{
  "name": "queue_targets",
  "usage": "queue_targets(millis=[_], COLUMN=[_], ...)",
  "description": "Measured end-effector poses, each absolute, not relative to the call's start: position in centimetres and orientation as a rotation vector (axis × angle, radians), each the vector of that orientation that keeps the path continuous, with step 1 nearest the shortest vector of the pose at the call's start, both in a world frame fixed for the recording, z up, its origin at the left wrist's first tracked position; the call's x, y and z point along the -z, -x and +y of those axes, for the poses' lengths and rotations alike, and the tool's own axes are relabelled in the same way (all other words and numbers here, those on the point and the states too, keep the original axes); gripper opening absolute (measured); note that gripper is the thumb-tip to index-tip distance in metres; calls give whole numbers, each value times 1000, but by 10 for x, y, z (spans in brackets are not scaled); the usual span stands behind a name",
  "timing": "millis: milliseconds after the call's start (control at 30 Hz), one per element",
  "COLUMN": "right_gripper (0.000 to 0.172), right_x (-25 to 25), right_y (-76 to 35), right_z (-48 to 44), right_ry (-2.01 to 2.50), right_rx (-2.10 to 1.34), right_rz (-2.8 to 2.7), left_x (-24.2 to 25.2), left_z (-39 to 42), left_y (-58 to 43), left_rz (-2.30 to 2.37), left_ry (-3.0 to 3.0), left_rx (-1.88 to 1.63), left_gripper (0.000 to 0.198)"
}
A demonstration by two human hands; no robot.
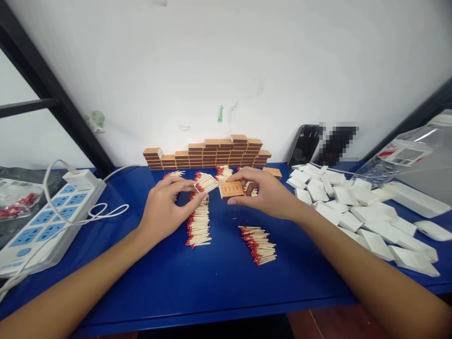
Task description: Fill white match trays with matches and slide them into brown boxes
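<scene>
Between the thumb and fingers of my left hand (164, 205) is a white matchbox tray (211, 187) filled with red-tipped matches. My right hand (263, 193) grips an orange matchbox sleeve (231, 189) with red print, lying flat side up. Tray and sleeve are end to end, very close; whether they touch I cannot tell. Below the tray, a long row of loose matches (199, 223) lies on the blue table. A smaller pile of matches (259, 245) rests nearer to me on the right. More matches (224, 174) lie behind my hands, partly hidden.
Stacked matchboxes (212, 155) line the wall. Many white trays (353, 202) are heaped at the right, beside a black phone (305, 145) leaning on the wall and a clear plastic bag (399, 150). A power strip (49, 221) with white cables occupies the left of the blue table (219, 292).
</scene>
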State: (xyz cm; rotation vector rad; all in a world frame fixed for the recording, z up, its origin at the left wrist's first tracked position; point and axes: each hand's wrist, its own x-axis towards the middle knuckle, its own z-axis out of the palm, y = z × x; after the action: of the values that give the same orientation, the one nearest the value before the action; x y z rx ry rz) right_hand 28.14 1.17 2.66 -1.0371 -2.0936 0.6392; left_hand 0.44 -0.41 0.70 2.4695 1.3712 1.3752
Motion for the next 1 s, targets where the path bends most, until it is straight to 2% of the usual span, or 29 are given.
queue_targets(millis=[167,433,733,1000], right_gripper=[44,45,46,51], right_x=[-24,-23,-19,-13], right_y=[-284,-285,-272,-271], right_z=[15,16,12,15], right_ry=[1066,1044,983,930], right_rx=[-538,-640,-942,-1077], right_rz=[-2038,-2070,-1910,-1896], left_x=[-5,-1,-3,-1], left_z=[-4,-3,-2,0], left_y=[-5,-5,-4,-1], left_rz=[1275,1179,1190,1117], left_ry=[-2503,-2502,-2364,-2371], left_rx=[-1335,-1266,-1252,-1196], left_gripper=[23,26,27,32])
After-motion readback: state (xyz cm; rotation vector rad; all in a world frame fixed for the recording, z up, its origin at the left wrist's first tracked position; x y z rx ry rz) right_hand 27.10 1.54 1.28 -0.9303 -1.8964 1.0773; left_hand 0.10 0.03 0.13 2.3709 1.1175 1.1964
